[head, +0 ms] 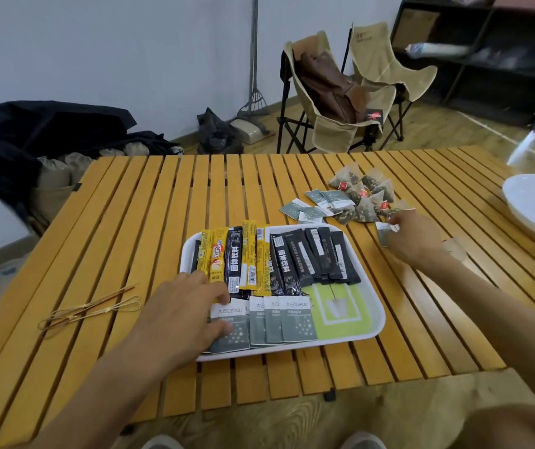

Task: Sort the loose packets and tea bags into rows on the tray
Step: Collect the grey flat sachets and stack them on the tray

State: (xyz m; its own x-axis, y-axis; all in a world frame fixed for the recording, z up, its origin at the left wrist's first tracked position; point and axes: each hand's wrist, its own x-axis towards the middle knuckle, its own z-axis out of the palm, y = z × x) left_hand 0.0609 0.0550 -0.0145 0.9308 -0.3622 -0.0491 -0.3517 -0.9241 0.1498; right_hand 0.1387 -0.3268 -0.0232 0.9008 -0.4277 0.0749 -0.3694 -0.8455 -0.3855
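At a slatted wooden bench, the left hand presses flat on grey sugar packets rowed in the white tray, while the right hand pinches another beside loose tea bags; its reach could scatter them.

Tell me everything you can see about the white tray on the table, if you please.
The tray is white, rectangular with rounded corners and a raised rim, seemingly plastic, with a green printed panel partly uncovered. It lies flat on the wooden slat table. Stick packets fill its far row, grey sachets its near row. The left hand rests on the leftmost sachet.
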